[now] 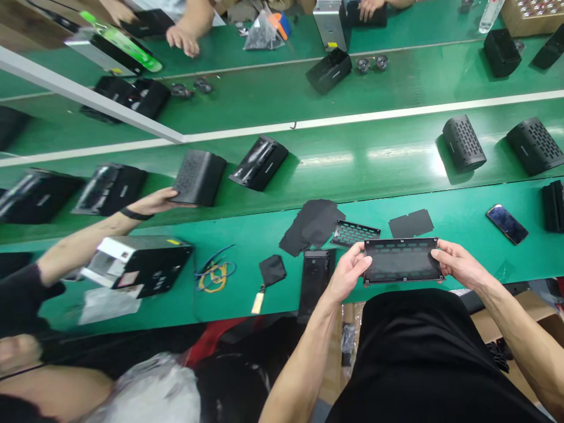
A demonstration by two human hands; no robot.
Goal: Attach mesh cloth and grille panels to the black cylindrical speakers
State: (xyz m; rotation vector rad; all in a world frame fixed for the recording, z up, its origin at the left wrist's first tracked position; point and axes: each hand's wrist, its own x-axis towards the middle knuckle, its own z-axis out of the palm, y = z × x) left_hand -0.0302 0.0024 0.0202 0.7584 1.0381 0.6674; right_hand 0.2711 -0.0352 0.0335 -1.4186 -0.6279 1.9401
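Note:
A flat black rectangular grille panel (402, 260) with rows of slots is held between both hands just above the near edge of the green bench (462, 217). My left hand (349, 272) pinches its left end, thumb on top. My right hand (456, 263) grips its right end. Right behind the panel lie a second perforated grille (355, 232), a stack of black fabric sheets (312, 225) and a single black sheet (410, 223). A black box-shaped part (315, 278) stands to the left of my left hand.
A conveyor belt (352, 164) carries several black speaker housings (463, 143). A co-worker's hand (155, 201) on the left touches one housing (199, 177). A phone (507, 224) lies at the right, coiled wires (215, 274) and a black device (140, 265) at the left. Other people's hands work across the far bench.

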